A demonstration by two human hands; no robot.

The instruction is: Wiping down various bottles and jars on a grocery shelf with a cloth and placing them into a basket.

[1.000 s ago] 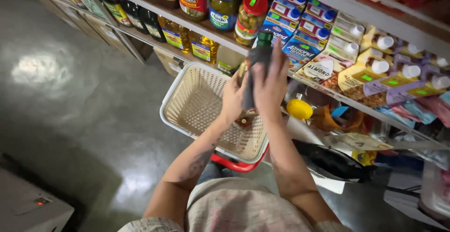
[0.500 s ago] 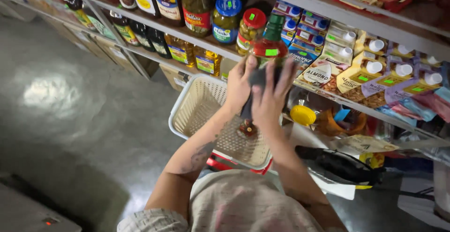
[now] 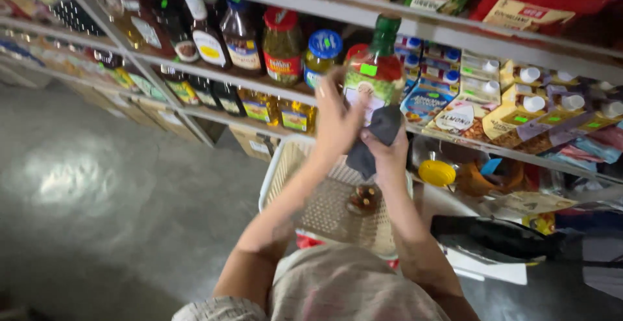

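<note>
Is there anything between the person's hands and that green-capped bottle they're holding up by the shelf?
Only a dark grey cloth: the right hand presses it against the green-capped bottle of reddish sauce. The left hand grips the bottle directly, nothing between.

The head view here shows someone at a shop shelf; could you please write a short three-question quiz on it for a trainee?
1. True or false: the left hand holds the green-capped bottle upright.
2. What does the right hand press to the bottle's lower part? A) a dark cloth B) a sponge C) a brush
3. What stands below both hands?

Key
1. True.
2. A, the dark cloth.
3. A pale mesh basket with a small brown item lying in it.
</note>
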